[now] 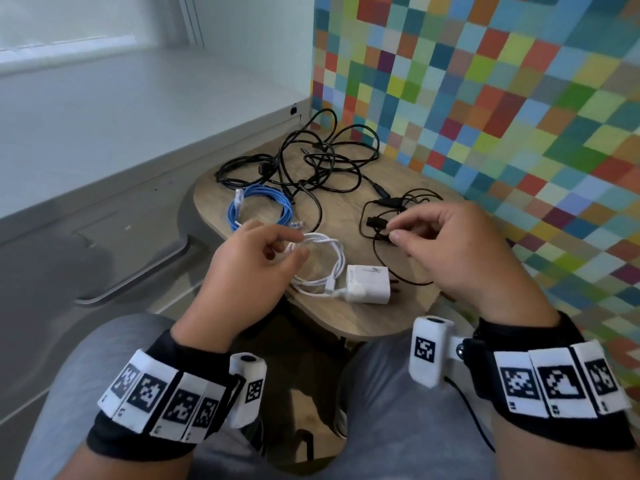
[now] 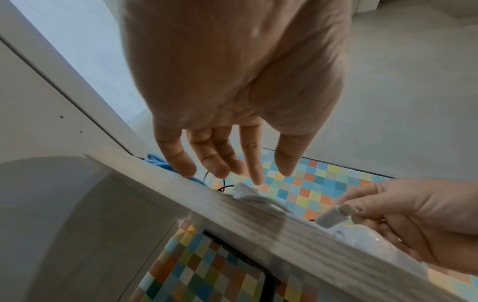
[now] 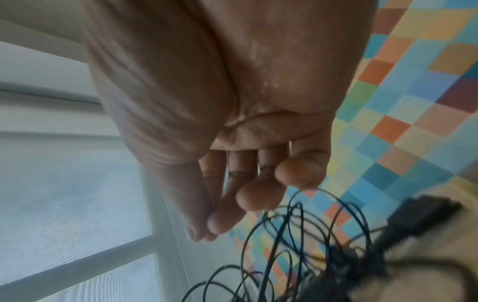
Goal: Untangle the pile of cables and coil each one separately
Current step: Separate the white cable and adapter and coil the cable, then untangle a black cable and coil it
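The thin black cable (image 1: 375, 221) lies loose on the right half of the tabletop (image 1: 363, 317), its loops spreading from just beyond the right hand (image 1: 450, 251) back under the palm. That hand is the nearer one. Its fingers (image 3: 220, 220) are curled, with the thumb and first fingertip drawn together on what looks like a strand of this cable. The wrist view shows the wire's loops hanging just below the fingertips, but blur hides the contact itself. The cable has no single long axis yet. It runs in slack, uneven rings, so the coming coil will likely need the free end drawn toward the person.

The left hand (image 1: 249, 265) hovers over the near left of the tabletop, above the white cable (image 1: 341, 252). Its fingers (image 2: 214, 159) are relaxed and spread, and grip nothing. The white cable is coiled, its end joined to the charger (image 1: 369, 280) lying just right of it.

The blue cable (image 1: 273, 197) sits coiled beyond the left hand. The black pile (image 1: 322, 157) is tangled at the far edge, well apart from both hands. By this layout, the left hand would have to cross to the right to help with winding.
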`<state>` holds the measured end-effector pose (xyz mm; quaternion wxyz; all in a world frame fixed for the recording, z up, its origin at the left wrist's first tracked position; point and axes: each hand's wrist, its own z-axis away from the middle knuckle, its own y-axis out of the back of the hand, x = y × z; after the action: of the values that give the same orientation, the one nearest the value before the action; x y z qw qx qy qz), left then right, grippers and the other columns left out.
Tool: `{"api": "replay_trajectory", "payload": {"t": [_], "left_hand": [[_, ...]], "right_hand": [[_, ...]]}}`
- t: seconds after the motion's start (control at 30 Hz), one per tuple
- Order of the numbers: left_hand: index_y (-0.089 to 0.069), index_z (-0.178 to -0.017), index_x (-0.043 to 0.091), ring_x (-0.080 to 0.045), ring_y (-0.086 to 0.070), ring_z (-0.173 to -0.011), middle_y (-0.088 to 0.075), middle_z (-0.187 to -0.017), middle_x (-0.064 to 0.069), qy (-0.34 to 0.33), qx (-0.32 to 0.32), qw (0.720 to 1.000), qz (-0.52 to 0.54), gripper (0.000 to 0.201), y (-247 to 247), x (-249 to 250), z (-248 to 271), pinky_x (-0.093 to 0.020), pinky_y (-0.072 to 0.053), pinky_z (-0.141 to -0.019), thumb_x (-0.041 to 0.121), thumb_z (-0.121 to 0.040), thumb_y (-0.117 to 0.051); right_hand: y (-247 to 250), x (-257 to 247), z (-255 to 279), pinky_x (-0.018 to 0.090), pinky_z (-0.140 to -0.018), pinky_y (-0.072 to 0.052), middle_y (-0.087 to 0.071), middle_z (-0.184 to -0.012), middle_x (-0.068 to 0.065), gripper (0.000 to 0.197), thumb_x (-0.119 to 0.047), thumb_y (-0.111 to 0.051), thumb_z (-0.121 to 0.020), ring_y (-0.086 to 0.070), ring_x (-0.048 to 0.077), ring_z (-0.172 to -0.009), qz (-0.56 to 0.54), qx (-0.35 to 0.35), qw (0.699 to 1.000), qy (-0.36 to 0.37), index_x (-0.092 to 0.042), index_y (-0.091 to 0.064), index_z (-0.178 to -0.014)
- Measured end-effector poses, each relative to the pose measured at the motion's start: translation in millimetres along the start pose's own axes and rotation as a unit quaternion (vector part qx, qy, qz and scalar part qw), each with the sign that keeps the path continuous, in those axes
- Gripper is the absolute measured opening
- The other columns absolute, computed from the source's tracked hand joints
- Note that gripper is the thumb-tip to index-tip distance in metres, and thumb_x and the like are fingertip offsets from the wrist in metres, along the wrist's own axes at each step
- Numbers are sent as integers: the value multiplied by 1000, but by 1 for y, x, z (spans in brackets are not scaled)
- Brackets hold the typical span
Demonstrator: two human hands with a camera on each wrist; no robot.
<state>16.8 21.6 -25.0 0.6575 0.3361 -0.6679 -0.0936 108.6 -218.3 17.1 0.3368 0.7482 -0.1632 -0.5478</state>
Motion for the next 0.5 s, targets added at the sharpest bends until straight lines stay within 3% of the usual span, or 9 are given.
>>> {"api": "replay_trajectory", "payload": {"t": [0.07,0.13,0.23,0.33,0.4,0.47,0.5], "left_hand": [[-70,-111,42,2,-54,-105,-52,-111,23,-22,-15,1000,-15,20,-4,4,1,-22,-45,-88,44,-91,-69],[-69,-110,45,2,-51,-111,-48,-122,24,-43,-41,998,-26,21,-9,7,2,-23,-43,-93,46,-89,-69],[-67,-113,49,4,-50,-115,-45,-136,24,-66,-82,993,-49,26,-16,9,4,-17,-41,-94,51,-87,-65],[-69,-116,45,8,-38,-128,-44,-145,21,-65,-99,992,-38,29,-23,8,4,-21,-36,-105,49,-88,-67],[-70,-114,44,12,-33,-128,-44,-147,21,-55,-100,993,-21,25,-25,8,3,-19,-29,-105,46,-89,-69],[-71,-112,45,13,-31,-129,-44,-148,23,-49,-100,994,-17,22,-26,6,2,-19,-27,-104,45,-90,-69],[-71,-112,45,13,-32,-130,-44,-148,24,-48,-102,993,-18,21,-25,6,2,-19,-28,-104,45,-91,-69]], "right_hand": [[14,0,-5,16,-56,-45,-70,-79,-7,9,-24,-79,-90,-59,6,-63,29,14,999,-1,-33,-78,-94],[27,1,-10,19,-64,-43,-68,-95,-11,19,-27,-81,-88,-57,1,-74,103,14,995,-1,-36,-75,-103],[40,2,-21,27,-91,-40,-56,-133,-5,52,-32,-84,-84,-58,12,-113,197,-25,980,-1,-42,-62,-130],[42,5,-33,33,-110,-34,-31,-163,-3,84,-35,-86,-81,-43,22,-144,259,-91,961,-9,-48,-41,-151],[37,8,-41,42,-120,-33,-22,-168,-4,93,-36,-86,-81,-35,24,-151,276,-137,951,-17,-53,-32,-154],[29,12,-47,43,-118,-39,-35,-161,-2,86,-35,-86,-82,-41,24,-145,285,-186,940,-22,-54,-37,-150],[26,15,-51,41,-111,-45,-46,-151,-3,72,-34,-84,-84,-50,22,-136,286,-201,936,-23,-52,-46,-142]]}}
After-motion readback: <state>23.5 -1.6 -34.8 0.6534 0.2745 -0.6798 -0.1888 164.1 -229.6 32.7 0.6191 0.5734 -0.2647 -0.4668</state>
